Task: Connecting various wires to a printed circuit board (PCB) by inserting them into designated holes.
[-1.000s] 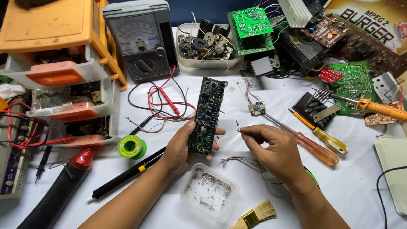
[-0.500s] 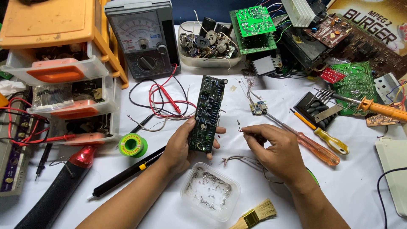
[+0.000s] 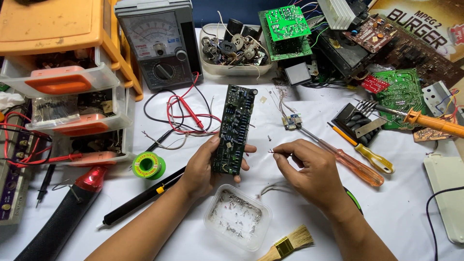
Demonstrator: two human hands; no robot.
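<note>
While left hand [image 3: 203,166] grips circuit board [image 3: 234,129] | right hand [image 3: 309,169] pinches small part [image 3: 271,152] | tray [image 3: 238,218] below

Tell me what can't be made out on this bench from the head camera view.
- Small part pinched in the right hand: too small to identify.
- Underside of the long dark circuit board: faces away; the left hand covers its lower edge.
- Bits in the clear plastic tray: too fine to tell apart.
- Paintbrush handle: cut off by the bottom edge.
</note>
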